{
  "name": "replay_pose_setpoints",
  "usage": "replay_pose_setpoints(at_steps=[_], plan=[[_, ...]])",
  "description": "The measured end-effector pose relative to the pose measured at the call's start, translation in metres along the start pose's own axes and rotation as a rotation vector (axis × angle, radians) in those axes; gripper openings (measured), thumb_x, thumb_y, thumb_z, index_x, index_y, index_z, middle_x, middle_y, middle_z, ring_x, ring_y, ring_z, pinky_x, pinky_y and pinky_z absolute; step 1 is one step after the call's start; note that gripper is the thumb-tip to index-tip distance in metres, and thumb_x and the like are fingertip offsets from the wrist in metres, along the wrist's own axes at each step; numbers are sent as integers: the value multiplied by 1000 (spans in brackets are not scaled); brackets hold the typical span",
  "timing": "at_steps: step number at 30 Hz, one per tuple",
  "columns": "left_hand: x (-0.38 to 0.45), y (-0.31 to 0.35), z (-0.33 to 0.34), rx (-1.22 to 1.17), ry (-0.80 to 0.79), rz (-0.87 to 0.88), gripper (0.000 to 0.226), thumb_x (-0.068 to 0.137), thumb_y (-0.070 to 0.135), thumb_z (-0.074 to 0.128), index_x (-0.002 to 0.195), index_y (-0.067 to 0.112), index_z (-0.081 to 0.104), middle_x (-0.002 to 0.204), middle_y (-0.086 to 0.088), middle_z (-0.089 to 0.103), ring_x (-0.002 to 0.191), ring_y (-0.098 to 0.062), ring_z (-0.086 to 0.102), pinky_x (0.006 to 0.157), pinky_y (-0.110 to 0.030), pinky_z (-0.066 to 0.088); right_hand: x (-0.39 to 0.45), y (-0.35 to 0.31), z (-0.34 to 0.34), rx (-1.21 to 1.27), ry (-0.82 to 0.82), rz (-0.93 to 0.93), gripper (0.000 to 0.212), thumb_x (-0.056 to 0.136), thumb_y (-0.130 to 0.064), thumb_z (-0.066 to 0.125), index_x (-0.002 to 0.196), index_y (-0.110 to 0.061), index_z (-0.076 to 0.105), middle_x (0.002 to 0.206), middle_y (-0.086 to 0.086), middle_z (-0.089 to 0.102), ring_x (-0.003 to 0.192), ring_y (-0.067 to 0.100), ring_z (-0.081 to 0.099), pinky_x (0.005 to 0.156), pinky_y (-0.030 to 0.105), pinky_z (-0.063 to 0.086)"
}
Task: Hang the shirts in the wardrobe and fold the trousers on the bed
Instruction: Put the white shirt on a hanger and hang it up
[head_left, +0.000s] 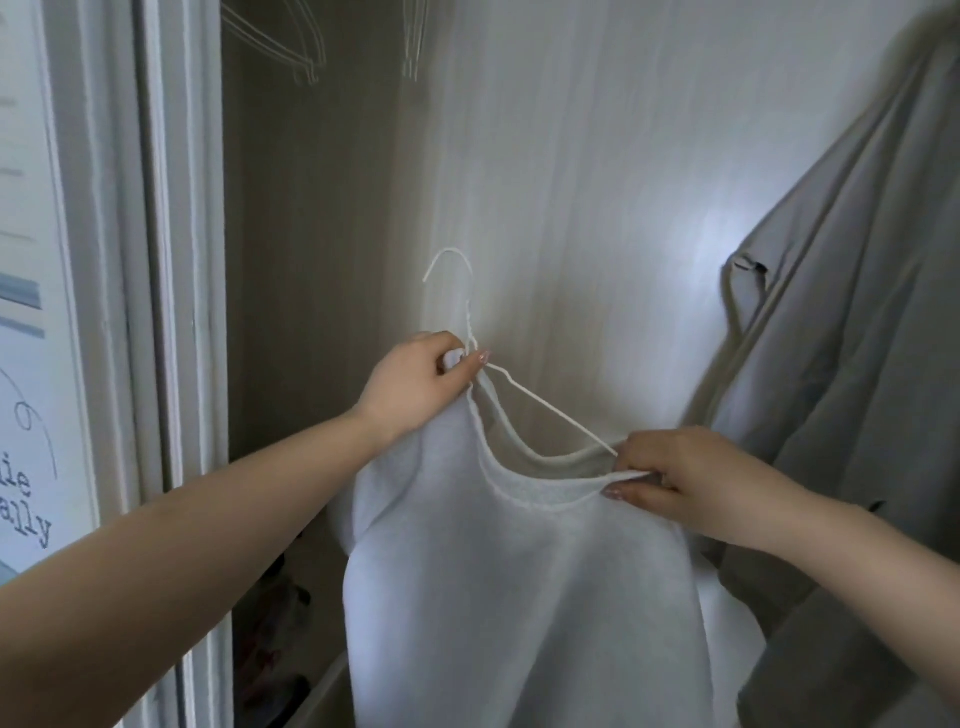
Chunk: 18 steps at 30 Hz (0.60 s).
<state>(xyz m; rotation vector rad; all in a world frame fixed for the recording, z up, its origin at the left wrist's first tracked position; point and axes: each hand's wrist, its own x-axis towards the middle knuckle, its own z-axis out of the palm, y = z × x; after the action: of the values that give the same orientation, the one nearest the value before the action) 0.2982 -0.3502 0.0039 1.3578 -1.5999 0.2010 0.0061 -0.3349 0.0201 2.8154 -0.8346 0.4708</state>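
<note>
- Right now the white shirt (498, 597) hangs between both hands, held up in front of the open wardrobe (322, 208).
- Left hand (415, 384) pinches the hanger (524, 392) at its neck, together with the shirt's collar edge.
- Right hand (675, 478) pinches the collar's front rim, just beside the hanger's lower arm end.
- Hanger's hook points up, free of any rail.
- A grey garment (852, 364) hangs to the right, near the right hand.
- Spare hangers (291, 47) show blurred above.
</note>
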Motion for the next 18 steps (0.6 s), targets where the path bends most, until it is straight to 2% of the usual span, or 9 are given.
replay_pose_setpoints(at_steps=[3, 6, 10, 13, 15, 18], plan=[[-9, -12, 4, -38, 31, 52, 23, 90, 43, 59, 85, 21, 63, 84, 4, 59, 81, -14, 57, 72, -30, 44, -9, 4, -5, 38, 11, 19, 14, 88, -30, 65, 82, -19, 69, 68, -24, 47, 67, -12, 48, 64, 6, 34], [-12, -13, 8, -9, 38, 91, 21, 94, 36, 55, 100, 19, 67, 87, 4, 60, 87, -18, 59, 74, -31, 45, -14, 9, -8, 48, 4, 25, 12, 87, -29, 66, 81, -19, 69, 70, -22, 50, 71, -10, 52, 64, 8, 35], [-6, 5, 14, 50, 39, 101, 23, 95, 37, 51, 93, 19, 66, 80, 4, 57, 84, -18, 57, 72, -33, 46, -10, 13, -12, 20, -25, 48, 15, 88, -31, 65, 75, -26, 63, 69, -19, 49, 68, -8, 51, 62, 10, 34], [-1, 28, 21, 98, 11, 201, 27, 95, 41, 48, 87, 19, 62, 80, 5, 56, 83, -15, 55, 70, -33, 45, 0, 9, -13, 15, -4, 54, 30, 88, -34, 62, 65, -44, 47, 68, -21, 51, 68, -8, 51, 60, 10, 33], [4, 38, 22, 88, 7, 207, 27, 95, 41, 49, 90, 19, 64, 82, 4, 58, 82, -15, 55, 71, -33, 44, 4, 5, -15, 31, 54, 66, 34, 87, -34, 62, 62, -49, 43, 69, -28, 53, 71, -12, 52, 60, 9, 35], [10, 37, 16, -26, 30, 192, 23, 92, 37, 57, 96, 16, 67, 83, -1, 62, 82, -18, 57, 74, -35, 46, 1, 2, -15, 25, 236, 29, 39, 85, -26, 66, 64, -49, 43, 65, -24, 48, 70, -12, 52, 61, 7, 35]])
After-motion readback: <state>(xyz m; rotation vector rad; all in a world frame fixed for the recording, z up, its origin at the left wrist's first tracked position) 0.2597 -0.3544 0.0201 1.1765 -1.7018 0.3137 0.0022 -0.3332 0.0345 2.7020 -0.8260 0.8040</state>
